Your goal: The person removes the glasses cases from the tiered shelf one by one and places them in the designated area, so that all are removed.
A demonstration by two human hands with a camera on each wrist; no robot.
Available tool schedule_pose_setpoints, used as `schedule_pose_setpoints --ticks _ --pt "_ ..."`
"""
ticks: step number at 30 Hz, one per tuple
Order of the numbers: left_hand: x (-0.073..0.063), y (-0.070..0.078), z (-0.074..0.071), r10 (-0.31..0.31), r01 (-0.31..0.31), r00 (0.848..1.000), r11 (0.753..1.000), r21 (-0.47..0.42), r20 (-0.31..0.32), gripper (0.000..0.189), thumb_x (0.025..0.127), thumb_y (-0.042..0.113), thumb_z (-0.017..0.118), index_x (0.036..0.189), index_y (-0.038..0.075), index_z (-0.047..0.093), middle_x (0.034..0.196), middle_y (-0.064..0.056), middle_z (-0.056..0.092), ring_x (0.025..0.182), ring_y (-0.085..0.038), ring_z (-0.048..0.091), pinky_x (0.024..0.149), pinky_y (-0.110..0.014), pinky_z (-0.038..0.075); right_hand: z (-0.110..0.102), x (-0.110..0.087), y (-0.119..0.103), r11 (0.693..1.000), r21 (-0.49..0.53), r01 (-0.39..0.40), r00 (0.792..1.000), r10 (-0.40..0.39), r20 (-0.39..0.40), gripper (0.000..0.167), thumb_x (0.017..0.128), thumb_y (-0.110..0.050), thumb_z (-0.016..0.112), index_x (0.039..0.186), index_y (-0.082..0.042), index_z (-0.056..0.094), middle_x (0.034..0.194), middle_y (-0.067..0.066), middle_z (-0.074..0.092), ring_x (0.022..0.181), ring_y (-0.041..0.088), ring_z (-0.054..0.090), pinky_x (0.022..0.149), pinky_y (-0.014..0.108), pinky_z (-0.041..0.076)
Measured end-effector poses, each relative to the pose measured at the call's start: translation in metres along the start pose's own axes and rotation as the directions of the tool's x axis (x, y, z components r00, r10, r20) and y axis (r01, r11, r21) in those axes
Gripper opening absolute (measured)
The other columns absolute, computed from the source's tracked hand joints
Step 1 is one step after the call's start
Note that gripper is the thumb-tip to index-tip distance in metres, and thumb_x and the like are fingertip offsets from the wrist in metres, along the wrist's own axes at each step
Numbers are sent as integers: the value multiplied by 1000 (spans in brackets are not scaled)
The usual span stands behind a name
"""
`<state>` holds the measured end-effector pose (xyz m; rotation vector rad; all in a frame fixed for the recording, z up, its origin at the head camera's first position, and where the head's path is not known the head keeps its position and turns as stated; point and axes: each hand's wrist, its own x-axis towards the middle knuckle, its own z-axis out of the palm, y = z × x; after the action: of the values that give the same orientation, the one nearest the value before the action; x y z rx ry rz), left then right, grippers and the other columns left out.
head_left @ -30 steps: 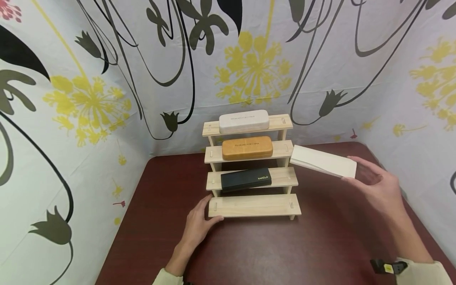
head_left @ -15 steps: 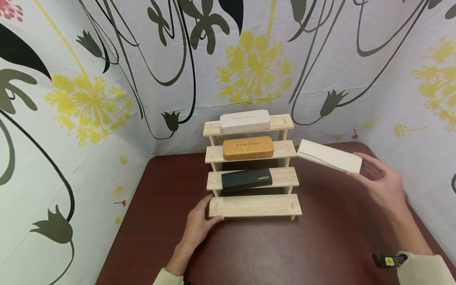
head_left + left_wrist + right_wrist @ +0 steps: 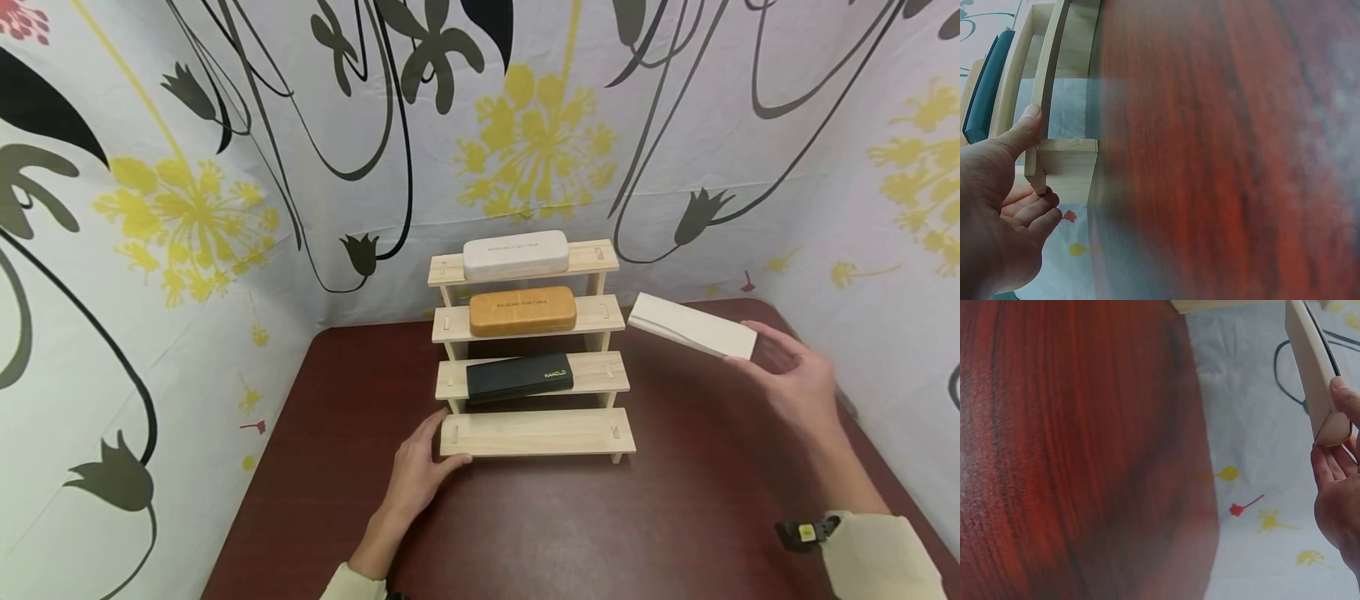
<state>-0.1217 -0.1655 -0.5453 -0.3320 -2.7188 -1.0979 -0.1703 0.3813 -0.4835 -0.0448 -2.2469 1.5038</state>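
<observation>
A four-step wooden display stand [image 3: 537,433] rises toward the back of the table. My left hand [image 3: 412,471] grips the left end of its lowest step, the thumb along the front edge; the left wrist view shows the fingers [image 3: 1038,215] curled at the step's end. In the air right of the stand, my right hand [image 3: 798,379] pinches the right end of a cream glasses case [image 3: 693,325], thumb in front. A white glasses case [image 3: 516,255] lies on the top step, a tan one [image 3: 522,312] below it, then a black case [image 3: 519,378].
The stand is on a dark red-brown wooden table [image 3: 570,533] with rounded back corners. White floral cloth [image 3: 375,200] hangs behind the table and along both sides, close to the stand's top step.
My right hand has carried the cream glasses case rightward and slightly back from the stand, then drawn a little left again. My left hand and the stand stay put.
</observation>
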Motion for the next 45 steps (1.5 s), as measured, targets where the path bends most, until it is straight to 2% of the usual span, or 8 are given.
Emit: schedule_pose_setpoints --ticks 5,8,12,26,29,32,36,45 --pt "0 0 -1 -2 2 1000 1000 6 3 87 82 34 94 153 4 55 150 -16 61 136 -35 60 106 -54 52 4 3 16 996 -67 -62 998 62 -1 65 87 -9 90 146 -4 65 136 -8 70 109 -18 60 82 5 49" --pt "0 0 -1 -4 4 1000 1000 7 5 87 82 35 94 153 3 55 150 -16 60 136 -35 59 106 -54 51 7 6 25 991 -110 -77 997 78 6 66 87 -15 91 147 -6 65 141 4 68 109 -17 60 82 4 48" --pt "0 0 -1 -3 3 1000 1000 4 4 86 82 35 94 153 4 55 150 -17 60 136 -35 59 106 -54 51 11 10 39 980 -183 -79 996 85 25 68 88 -22 91 148 -7 64 145 20 62 117 -8 62 81 3 47" --pt "1 -1 0 -2 2 1000 1000 13 8 87 82 35 94 153 2 55 151 -16 60 136 -35 59 106 -54 51 19 15 76 970 -223 -95 995 101 13 67 87 -22 92 143 3 64 135 33 63 106 -14 62 78 1 45" --pt "1 0 -1 -9 9 1000 1000 10 13 87 82 36 94 153 2 55 151 -16 60 136 -35 59 106 -54 51 19 16 81 965 -245 -99 994 106 16 67 88 -22 91 144 3 63 135 33 63 111 -6 66 77 1 45" --pt "1 0 -1 -8 8 1000 1000 8 14 87 82 36 93 152 2 55 151 -16 60 136 -35 59 106 -54 51 19 16 85 957 -270 -107 993 117 20 67 90 -23 90 145 4 62 136 32 63 119 12 70 77 1 44" --pt "1 0 -1 -3 3 1000 1000 6 14 87 82 36 93 153 2 55 151 -16 60 136 -35 59 106 -54 51 20 18 90 950 -292 -112 992 126 26 67 92 -21 88 147 4 60 138 32 62 127 36 66 78 1 44" --pt "0 -1 0 -13 13 1000 1000 4 22 88 82 35 94 154 3 54 153 -16 58 138 -34 58 107 -53 51 21 23 98 951 -293 -96 986 132 104 68 97 -15 82 151 10 50 143 40 54 130 57 54 79 1 45"
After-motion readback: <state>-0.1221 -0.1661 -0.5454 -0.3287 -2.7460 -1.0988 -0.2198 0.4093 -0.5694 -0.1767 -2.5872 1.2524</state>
